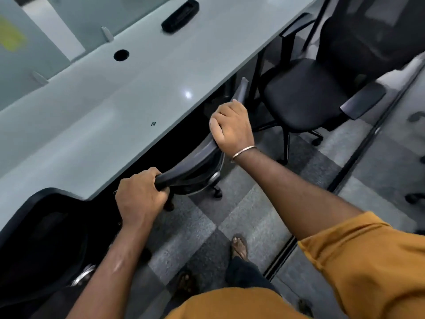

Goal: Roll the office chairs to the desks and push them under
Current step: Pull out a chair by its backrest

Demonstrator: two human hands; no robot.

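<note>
i am in the pushing-under step: both hands are clamped on the curved top of the backrest of one office chair (195, 162) at the centre of the frame. my left hand (140, 199) wraps the lower left end of that rim, my right hand (231, 125) wraps the upper right end, so the hands sit well apart. the chair's seat is already hidden beneath the edge of the grey surface (103, 116), with only the backrest and a caster or two showing on the carpet. i judge this chair nearly home; next it needs a short straight shove until the backrest meets the edge, then release. a second chair (305, 95) at upper right stands only partly tucked in and looks like the next one to roll. a third chair back (41, 226) sits at lower left. no containers hold anything here; a black tray-like object (180, 16) lies on the surface at the top, contents not readable.
</note>
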